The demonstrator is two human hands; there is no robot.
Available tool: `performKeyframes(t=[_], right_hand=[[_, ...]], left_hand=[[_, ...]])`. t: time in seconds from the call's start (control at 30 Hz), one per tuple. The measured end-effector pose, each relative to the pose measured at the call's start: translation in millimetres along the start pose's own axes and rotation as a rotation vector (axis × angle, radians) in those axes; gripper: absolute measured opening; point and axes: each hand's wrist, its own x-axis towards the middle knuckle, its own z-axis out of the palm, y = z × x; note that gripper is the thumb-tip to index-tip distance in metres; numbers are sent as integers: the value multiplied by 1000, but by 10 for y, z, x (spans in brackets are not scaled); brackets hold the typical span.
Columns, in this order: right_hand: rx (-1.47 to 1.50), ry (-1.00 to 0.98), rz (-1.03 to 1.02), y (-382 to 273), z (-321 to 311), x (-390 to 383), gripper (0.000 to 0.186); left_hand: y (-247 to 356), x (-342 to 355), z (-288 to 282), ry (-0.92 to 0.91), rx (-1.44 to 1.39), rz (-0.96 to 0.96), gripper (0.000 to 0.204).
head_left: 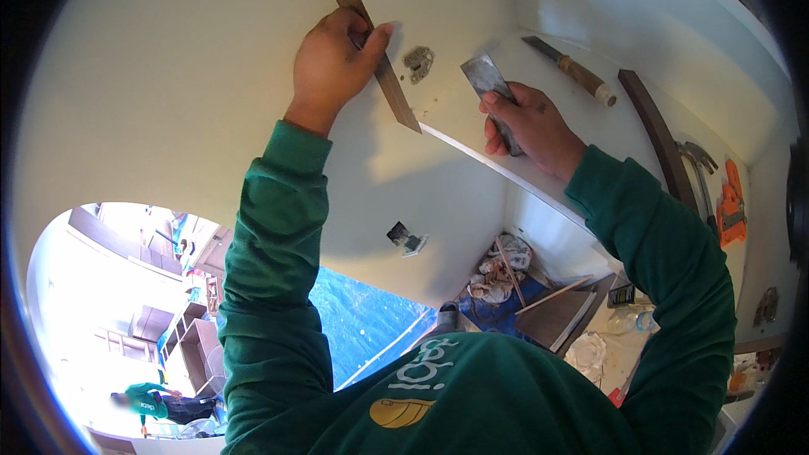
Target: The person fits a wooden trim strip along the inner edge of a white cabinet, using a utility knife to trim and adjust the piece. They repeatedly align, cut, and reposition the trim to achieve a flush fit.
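Overhead, fisheye view from a head cam, looking down at a person in a green sweatshirt working on a white cabinet. Left hand (330, 63) is clenched around a thin dark wood strip (364, 34), thumb over its face, pressing it flat against the white cabinet door (168, 101); strip runs diagonally from top of frame down to a point just past the fingers. Right hand (529, 122) grips the handle of a flat metal scraper (487, 84), blade up, w/ its tip near the strip's lower end and beside a small metal hinge (418, 62). Second hinge (407, 238) sits lower on the door.

Strip looks light, narrow and prob. a bit flexible, likely to snap or splinter if bent; best held mid-length, flat, as now. Scraper looks stiff w/ a sharp edge, so hold by handle only.

On the white shelf (607, 131) to the right: a wood-handled chisel (573, 70), a dark curved strip (657, 135), a hammer (699, 164), an orange tool (731, 202). Below: rags, boards, blue tarp (362, 320). Another person in green, far lower left.
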Motion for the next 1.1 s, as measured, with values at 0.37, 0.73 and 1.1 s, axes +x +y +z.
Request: performKeyframes(t=[0.37, 0.73, 1.1], right_hand=[[30, -21, -15, 18, -2, -2, 22], [26, -24, -36, 34, -7, -1, 23], [22, -16, -3, 18, 1, -7, 23]], left_hand=[[155, 61, -26, -24, 191, -67, 27], [117, 67, 15, 20, 257, 70, 17], [41, -282, -171, -161, -164, -103, 14]])
